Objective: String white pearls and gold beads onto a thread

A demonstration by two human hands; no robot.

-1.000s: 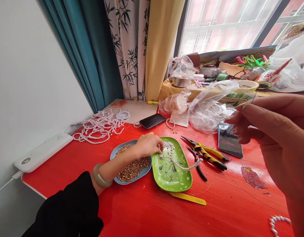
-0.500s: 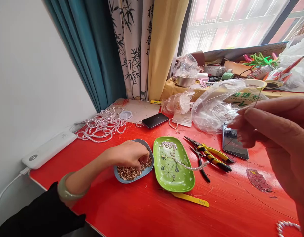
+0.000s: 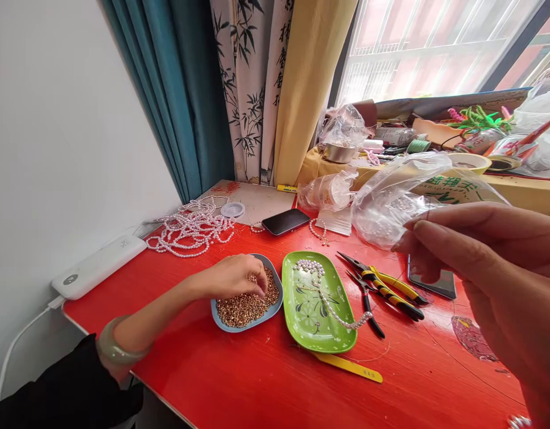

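Note:
My left hand is over small gold beads in a blue-grey tray. Its thumb and fingertips come together near the beads; whatever is between them is too small to make out. On the right, close to the camera, my right hand pinches a thin thread between thumb and forefinger. Beside the bead tray stands a green dish with loose white pearls. A strung pearl strand curves across this dish and over its right rim.
Pliers with yellow-black handles and black-handled pliers lie right of the dish. Yellow tweezers lie in front. Behind are a phone, pearl strings and plastic bags. A white power strip lies left.
My right hand has shifted left and slightly down. The pearl strand has sunk lower into the green dish. My left hand has lifted slightly from the gold beads, fingertips now more visible.

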